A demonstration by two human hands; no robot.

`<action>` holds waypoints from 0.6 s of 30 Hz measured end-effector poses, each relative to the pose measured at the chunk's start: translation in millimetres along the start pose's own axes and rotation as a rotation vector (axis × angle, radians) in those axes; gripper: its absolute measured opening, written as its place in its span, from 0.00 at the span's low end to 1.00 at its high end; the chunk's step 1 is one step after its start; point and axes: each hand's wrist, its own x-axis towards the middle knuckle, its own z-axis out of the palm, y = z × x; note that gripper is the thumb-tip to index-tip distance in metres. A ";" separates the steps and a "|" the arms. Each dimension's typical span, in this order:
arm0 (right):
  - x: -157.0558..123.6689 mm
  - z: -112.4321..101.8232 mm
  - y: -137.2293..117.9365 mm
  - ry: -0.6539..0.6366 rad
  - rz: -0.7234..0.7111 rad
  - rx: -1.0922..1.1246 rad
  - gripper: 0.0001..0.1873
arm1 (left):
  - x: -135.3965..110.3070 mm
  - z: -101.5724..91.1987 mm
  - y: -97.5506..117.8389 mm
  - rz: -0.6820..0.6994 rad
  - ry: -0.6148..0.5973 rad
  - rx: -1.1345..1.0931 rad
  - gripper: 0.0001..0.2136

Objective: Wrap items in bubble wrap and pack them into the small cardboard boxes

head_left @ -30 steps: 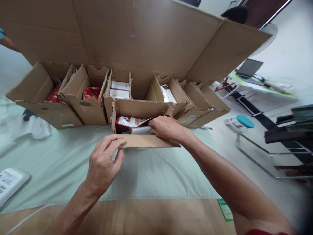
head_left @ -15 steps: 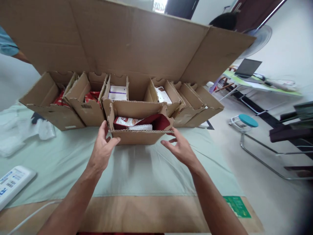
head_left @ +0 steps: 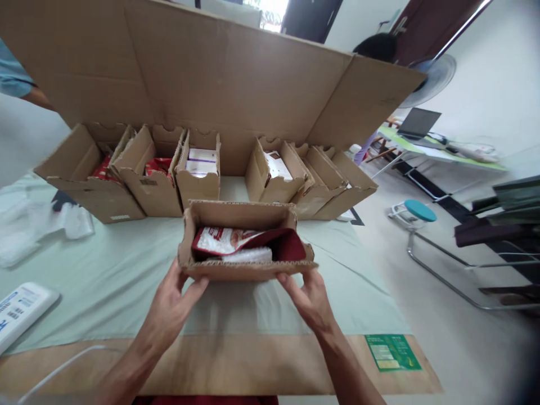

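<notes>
A small open cardboard box (head_left: 236, 273) is between my two hands, in front of the row of boxes. My left hand (head_left: 175, 298) grips its near left corner, thumb on the front wall and fingers at the side. At the near right corner my right hand (head_left: 309, 297) grips it, thumb also on the front. Inside lie a dark red and white printed packet (head_left: 225, 241) and something white that looks like bubble wrap (head_left: 248, 255). The fingertips of both hands are partly hidden by the box.
Several cardboard boxes (head_left: 198, 190) stand in a row before a tall cardboard panel (head_left: 236, 79), with a gap mid-row. Clear plastic wrap (head_left: 29, 230) and a white labelled device (head_left: 25, 312) lie left. A green card (head_left: 393, 352) is front right. A person's sleeve (head_left: 14, 70) shows far left.
The small box has come out of the row toward me, held by both hands. A gap now shows where it stood. My fingers have closed on its near corners.
</notes>
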 end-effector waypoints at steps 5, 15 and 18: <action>-1.8 28.9 -40.6 -0.052 -0.101 0.021 0.32 | -23.5 -58.7 2.0 -0.010 0.240 0.054 0.24; -31.8 -14.9 -23.3 0.182 -0.056 -0.013 0.23 | -14.9 -6.9 28.5 0.145 -0.028 0.026 0.27; -49.5 -9.7 -29.9 0.119 -0.019 -0.019 0.25 | -39.2 -23.0 16.6 0.050 0.036 0.049 0.27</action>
